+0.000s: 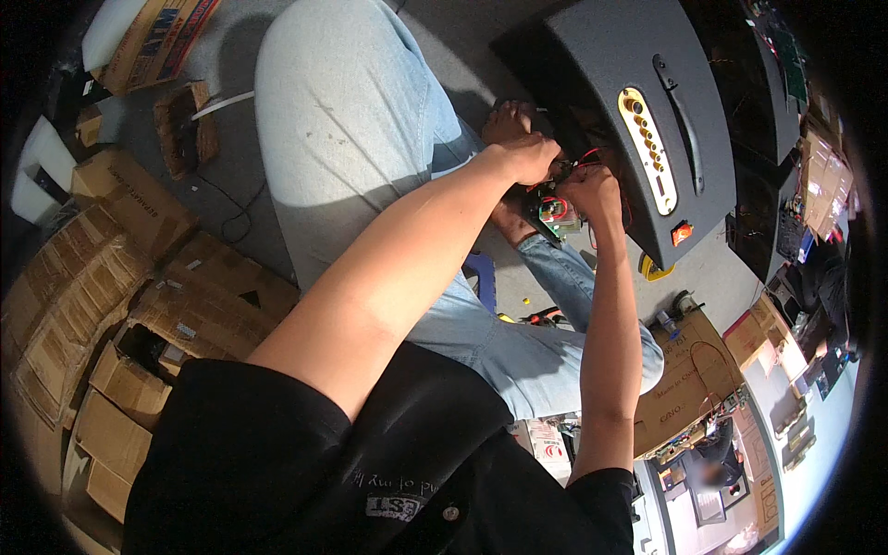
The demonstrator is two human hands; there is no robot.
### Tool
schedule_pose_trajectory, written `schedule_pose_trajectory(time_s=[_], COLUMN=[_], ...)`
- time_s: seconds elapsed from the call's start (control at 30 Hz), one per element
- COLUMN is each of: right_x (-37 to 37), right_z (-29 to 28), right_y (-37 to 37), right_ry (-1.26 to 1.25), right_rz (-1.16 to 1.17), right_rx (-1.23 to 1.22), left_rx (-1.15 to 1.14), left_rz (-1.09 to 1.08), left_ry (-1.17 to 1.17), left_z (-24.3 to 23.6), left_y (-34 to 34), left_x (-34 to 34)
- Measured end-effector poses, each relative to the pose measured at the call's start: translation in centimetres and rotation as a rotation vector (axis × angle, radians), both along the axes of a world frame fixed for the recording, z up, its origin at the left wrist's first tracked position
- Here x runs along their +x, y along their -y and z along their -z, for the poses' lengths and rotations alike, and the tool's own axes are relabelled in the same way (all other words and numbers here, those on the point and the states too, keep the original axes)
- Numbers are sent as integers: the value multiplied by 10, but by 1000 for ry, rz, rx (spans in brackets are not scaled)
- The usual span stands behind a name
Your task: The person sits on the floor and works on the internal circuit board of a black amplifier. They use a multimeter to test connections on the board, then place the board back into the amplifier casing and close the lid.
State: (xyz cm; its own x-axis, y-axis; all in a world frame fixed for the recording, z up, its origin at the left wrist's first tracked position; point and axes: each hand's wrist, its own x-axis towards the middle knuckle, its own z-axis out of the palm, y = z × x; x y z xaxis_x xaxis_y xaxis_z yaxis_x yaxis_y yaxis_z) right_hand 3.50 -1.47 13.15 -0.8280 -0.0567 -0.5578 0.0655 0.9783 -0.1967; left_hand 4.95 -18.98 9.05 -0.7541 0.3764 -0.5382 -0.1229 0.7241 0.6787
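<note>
My left hand [532, 159] is closed, its fingertips pinched together over a dark part among thin red wires [588, 155]. Close beside it, my right hand [595, 196] is closed too, fingers bent down above a green circuit board [556, 211]. A red wire loops over that board, and a dark bracket-like piece runs along its edge. What exactly sits between the fingertips of either hand is hidden. Just right of both hands stands a black speaker cabinet [592, 69] with a gold control panel [647, 153] of several knobs and a black carrying handle [681, 125].
Cardboard boxes [139, 199] crowd the left side. Beneath my legs lie a blue object [482, 280] and red-handled tools [548, 317]. A yellow object [655, 269] rests by the cabinet's lower end. Another carton [689, 384] stands at lower right; beyond it a person [717, 462] sits near a laptop.
</note>
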Motion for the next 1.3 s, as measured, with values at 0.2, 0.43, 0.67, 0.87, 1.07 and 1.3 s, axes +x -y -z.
schedule_pose_trajectory(time_s=[0.2, 0.43, 0.67, 0.87, 1.07, 1.3], right_x=[27, 27, 19, 15, 18, 21], right_z=[22, 11, 17, 13, 12, 11], right_y=[-10, -18, -36, -38, -36, -33], right_ry=[-210, -255, -256, -157, -210, -252], right_rz=[-42, -180, -212, -167, -154, -142], right_rx=[37, -13, -163, -170, -230, -232], left_rx=[39, 35, 48, -181, -215, -189], left_rz=[34, 32, -12, -136, -158, -141], left_ry=[36, 76, 103, 16, -5, 3], left_z=[-45, -50, -51, -5, 8, 6], left_y=[15, 12, 12, -11, -19, -16], left_x=[-5, -7, -10, -6, -4, -6])
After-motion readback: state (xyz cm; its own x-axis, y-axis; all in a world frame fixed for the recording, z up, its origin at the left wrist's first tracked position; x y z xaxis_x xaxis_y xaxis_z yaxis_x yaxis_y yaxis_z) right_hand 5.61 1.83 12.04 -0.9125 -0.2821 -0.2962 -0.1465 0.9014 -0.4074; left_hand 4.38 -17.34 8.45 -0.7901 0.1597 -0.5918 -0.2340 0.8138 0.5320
